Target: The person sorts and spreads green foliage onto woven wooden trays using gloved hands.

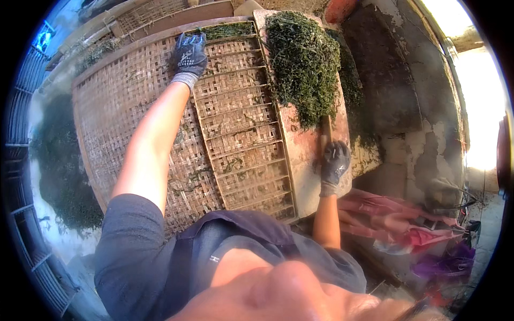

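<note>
My left hand [189, 58], in a dark coated glove, lies at the far left corner of a ladder-like slatted frame [241, 128]. Its fingertips reach the far slot, where a strip of green plant matter [229, 30] fills the space; whether they grip the rail is not clear. Beneath the frame is a large woven bamboo tray [132, 104] with green scraps scattered over it. My right hand [335, 160], gloved alike, is closed around a flat wooden tool [327, 127]. The tool's far end meets a heap of shredded greens [303, 64] on a worn board [299, 160].
More greens form a dark patch [64, 160] on a pale surface at the left. Another woven panel [148, 18] stands behind the tray's far edge. Pink cloth [397, 220] and a purple bundle [445, 261] lie low at the right, below a stained wall [429, 104].
</note>
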A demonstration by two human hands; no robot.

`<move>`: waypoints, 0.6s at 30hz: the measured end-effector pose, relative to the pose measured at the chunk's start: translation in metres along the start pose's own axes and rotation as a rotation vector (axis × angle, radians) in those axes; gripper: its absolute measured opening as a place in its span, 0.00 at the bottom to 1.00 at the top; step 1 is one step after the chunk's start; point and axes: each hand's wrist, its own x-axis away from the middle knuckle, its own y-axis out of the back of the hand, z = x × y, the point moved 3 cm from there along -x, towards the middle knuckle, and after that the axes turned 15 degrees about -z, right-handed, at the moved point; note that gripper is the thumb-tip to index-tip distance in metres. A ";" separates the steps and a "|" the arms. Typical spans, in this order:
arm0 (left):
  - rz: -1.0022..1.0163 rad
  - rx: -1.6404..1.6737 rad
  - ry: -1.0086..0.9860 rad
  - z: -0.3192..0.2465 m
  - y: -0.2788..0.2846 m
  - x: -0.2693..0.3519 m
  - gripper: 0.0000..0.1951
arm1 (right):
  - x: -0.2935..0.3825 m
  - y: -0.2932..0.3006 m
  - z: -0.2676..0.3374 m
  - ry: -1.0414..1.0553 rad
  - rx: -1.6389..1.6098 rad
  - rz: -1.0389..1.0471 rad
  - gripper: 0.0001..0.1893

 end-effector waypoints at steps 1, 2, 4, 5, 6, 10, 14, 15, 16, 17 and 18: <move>0.002 0.000 0.003 0.001 0.001 0.000 0.24 | -0.004 0.000 0.000 -0.067 0.004 0.069 0.09; 0.004 -0.002 0.007 0.003 0.002 0.001 0.24 | 0.005 -0.013 -0.026 -0.381 -0.249 0.136 0.10; -0.097 0.051 0.000 0.000 0.004 0.002 0.22 | 0.005 -0.027 -0.049 -0.513 -0.484 0.047 0.16; -0.060 0.056 0.010 0.001 0.004 0.005 0.23 | -0.001 -0.020 -0.056 -0.621 -0.336 0.154 0.21; -0.033 0.068 0.017 -0.003 0.006 0.002 0.24 | -0.005 -0.016 -0.053 -0.589 -0.356 0.092 0.23; -0.037 0.069 0.025 0.003 -0.002 0.005 0.26 | -0.002 -0.009 -0.020 -0.142 -0.187 0.102 0.22; -0.057 0.094 0.074 0.003 -0.002 0.008 0.27 | -0.035 -0.021 -0.014 -0.073 -0.210 0.117 0.15; -0.029 0.109 0.083 0.000 -0.002 0.009 0.27 | -0.044 -0.020 0.000 -0.002 -0.181 0.124 0.15; -0.018 0.094 0.079 0.001 -0.002 0.011 0.27 | -0.054 -0.026 0.014 0.071 -0.164 0.126 0.16; -0.007 0.080 0.074 0.001 -0.002 0.015 0.27 | -0.058 -0.028 0.026 0.143 -0.147 0.127 0.17; -0.011 0.061 0.069 0.004 -0.001 0.011 0.27 | -0.054 -0.022 0.030 -0.011 -0.140 0.160 0.19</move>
